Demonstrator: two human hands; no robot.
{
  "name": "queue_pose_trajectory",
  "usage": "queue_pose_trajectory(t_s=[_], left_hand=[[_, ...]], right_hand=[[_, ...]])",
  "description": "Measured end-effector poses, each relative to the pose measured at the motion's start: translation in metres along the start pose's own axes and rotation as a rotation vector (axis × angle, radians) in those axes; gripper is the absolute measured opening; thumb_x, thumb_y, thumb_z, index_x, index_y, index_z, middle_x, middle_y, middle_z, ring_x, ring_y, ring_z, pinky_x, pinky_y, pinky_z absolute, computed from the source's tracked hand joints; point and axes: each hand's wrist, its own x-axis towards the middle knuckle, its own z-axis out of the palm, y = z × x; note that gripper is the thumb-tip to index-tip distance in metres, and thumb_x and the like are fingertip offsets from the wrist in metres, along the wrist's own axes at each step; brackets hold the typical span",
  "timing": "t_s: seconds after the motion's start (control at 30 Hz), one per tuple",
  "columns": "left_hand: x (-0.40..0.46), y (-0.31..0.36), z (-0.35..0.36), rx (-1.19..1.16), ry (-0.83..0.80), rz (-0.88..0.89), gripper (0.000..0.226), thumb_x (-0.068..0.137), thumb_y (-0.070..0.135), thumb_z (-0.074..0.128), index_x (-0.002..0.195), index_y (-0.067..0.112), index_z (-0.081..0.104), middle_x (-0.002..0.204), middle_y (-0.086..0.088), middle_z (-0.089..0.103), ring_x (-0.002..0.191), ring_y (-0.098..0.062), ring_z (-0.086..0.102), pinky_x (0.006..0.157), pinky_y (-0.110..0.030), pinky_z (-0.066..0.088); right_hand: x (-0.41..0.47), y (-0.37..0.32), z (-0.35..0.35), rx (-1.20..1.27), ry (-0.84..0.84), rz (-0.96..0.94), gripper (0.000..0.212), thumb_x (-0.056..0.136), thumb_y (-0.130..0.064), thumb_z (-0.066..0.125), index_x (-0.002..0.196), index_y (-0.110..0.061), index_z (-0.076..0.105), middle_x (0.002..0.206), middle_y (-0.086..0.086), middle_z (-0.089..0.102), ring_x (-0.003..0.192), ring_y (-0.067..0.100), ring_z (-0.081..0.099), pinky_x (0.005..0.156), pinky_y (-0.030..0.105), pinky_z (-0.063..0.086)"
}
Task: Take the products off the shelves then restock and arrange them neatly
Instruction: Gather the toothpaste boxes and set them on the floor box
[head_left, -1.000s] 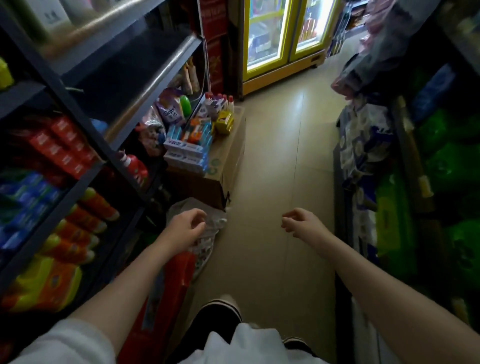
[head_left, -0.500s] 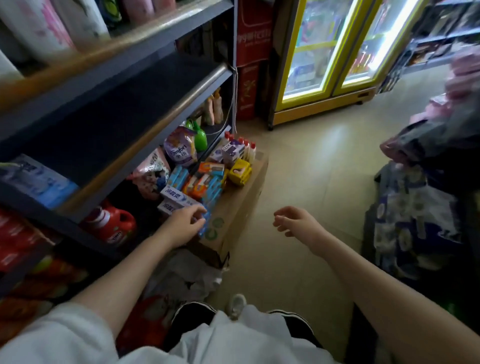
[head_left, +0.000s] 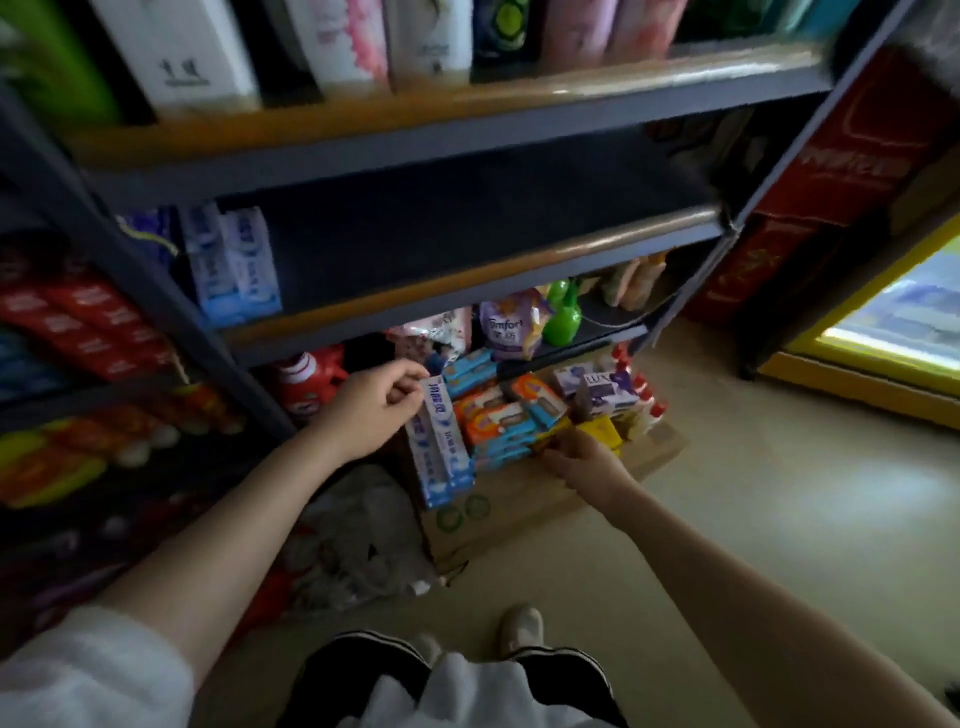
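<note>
1. The left hand (head_left: 371, 410) grips the upper end of a white-and-blue toothpaste box (head_left: 439, 441), fingers (head_left: 410, 374) curled round its top edge. The box's long axis runs from the hand down and toward the person, its lower end resting over the near edge of the cardboard carton (head_left: 493, 514) on the floor.
2. The right hand (head_left: 584, 460) reaches into the same carton just right of that box. Its fingers are bent over a small dark or yellow pack, but blur keeps me from saying whether they actually hold it.
3. The carton holds the rest of the pulled stock: orange-and-blue boxes (head_left: 498, 415) lying flat between the two hands, purple soap boxes (head_left: 597, 387) behind them, and small red-capped bottles (head_left: 644, 395) at the far right.
4. The middle shelf (head_left: 467, 291) sits directly above the carton. It is mostly bare, with matching white-and-blue boxes (head_left: 234, 265) standing upright at its left end.
5. What matters for the next move, as I judge it: the gripped box belongs up and to the left of the left hand, beside its matching pair. The left hand is the nearer one and already has hold of the box's top, so it should lift it clear of the carton, stand its long axis vertical, and slide it in against the standing boxes.
6. Risk: the box's low end could catch on neighbouring packs as it comes up.
</note>
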Motion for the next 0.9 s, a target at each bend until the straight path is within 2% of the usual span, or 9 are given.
queue_pose_trajectory(t_s=[0.1,0.13,0.27,0.37,0.53,0.63,0.73,0.8,0.9], left_hand=[[-0.010,-0.021,-0.003,0.046,0.108,-0.144,0.022,0.091,0.013,0.055,0.113,0.012,0.059,0.094,0.001,0.061,0.080,-0.010,0.055,0.065,-0.009,0.039],[-0.015,-0.029,-0.005,0.060,0.140,-0.194,0.022,0.091,0.013,0.056,0.113,0.011,0.060,0.092,0.002,0.060,0.079,-0.010,0.055,0.062,-0.009,0.037],[-0.038,-0.064,-0.027,0.096,0.169,-0.393,0.023,0.092,0.020,0.054,0.115,0.016,0.058,0.096,0.003,0.059,0.088,-0.014,0.058,0.063,-0.018,0.038],[-0.049,-0.088,-0.051,0.133,0.168,-0.454,0.025,0.095,0.024,0.051,0.119,0.020,0.054,0.100,0.007,0.056,0.081,-0.004,0.053,0.060,-0.012,0.038],[-0.049,-0.110,-0.101,0.135,0.227,-0.407,0.029,0.095,0.023,0.050,0.123,0.019,0.052,0.103,0.008,0.057,0.088,-0.006,0.055,0.073,-0.021,0.049],[-0.044,-0.123,-0.131,0.153,0.250,-0.320,0.029,0.094,0.023,0.051,0.123,0.020,0.053,0.108,0.006,0.059,0.089,-0.005,0.055,0.065,-0.007,0.042],[-0.042,-0.135,-0.151,0.155,0.247,-0.242,0.029,0.094,0.021,0.051,0.123,0.020,0.053,0.109,0.007,0.060,0.089,-0.002,0.054,0.061,-0.003,0.040],[-0.043,-0.142,-0.159,0.147,0.228,-0.208,0.030,0.094,0.021,0.051,0.124,0.021,0.053,0.108,0.010,0.058,0.092,-0.003,0.055,0.064,-0.003,0.042],[-0.043,-0.150,-0.172,0.154,0.221,-0.177,0.028,0.093,0.021,0.052,0.122,0.022,0.054,0.103,0.015,0.056,0.092,-0.002,0.055,0.068,-0.006,0.044]], right_hand=[[0.028,-0.031,0.011,0.019,-0.125,-0.095,0.019,0.089,-0.026,0.059,0.107,-0.023,0.052,0.101,0.002,0.061,0.095,0.022,0.060,0.087,0.039,0.050],[0.035,-0.043,0.017,0.015,-0.159,-0.132,0.018,0.089,-0.026,0.059,0.106,-0.022,0.053,0.101,0.003,0.063,0.096,0.023,0.061,0.089,0.042,0.050],[0.049,-0.093,0.049,0.012,-0.311,-0.263,0.017,0.090,-0.023,0.057,0.107,-0.020,0.054,0.098,0.003,0.063,0.090,0.021,0.060,0.080,0.038,0.048],[0.054,-0.129,0.082,0.022,-0.370,-0.327,0.014,0.089,-0.020,0.058,0.104,-0.020,0.055,0.088,0.001,0.062,0.085,0.020,0.058,0.078,0.037,0.047],[0.072,-0.191,0.154,-0.009,-0.322,-0.442,0.013,0.087,-0.015,0.060,0.099,-0.018,0.059,0.081,-0.003,0.062,0.079,0.016,0.058,0.078,0.035,0.046],[0.089,-0.235,0.194,-0.097,-0.206,-0.517,0.021,0.089,-0.016,0.057,0.109,-0.011,0.061,0.105,0.010,0.065,0.096,0.024,0.060,0.082,0.030,0.044],[0.103,-0.273,0.224,-0.183,-0.117,-0.617,0.034,0.091,-0.016,0.054,0.124,-0.012,0.054,0.125,0.014,0.052,0.106,0.028,0.055,0.090,0.035,0.046],[0.112,-0.291,0.239,-0.235,-0.080,-0.657,0.040,0.092,-0.017,0.053,0.131,-0.013,0.049,0.130,0.016,0.045,0.112,0.033,0.050,0.096,0.041,0.044],[0.126,-0.306,0.259,-0.340,-0.085,-0.652,0.045,0.089,-0.023,0.057,0.132,-0.014,0.048,0.129,0.017,0.045,0.115,0.037,0.046,0.097,0.043,0.042]])
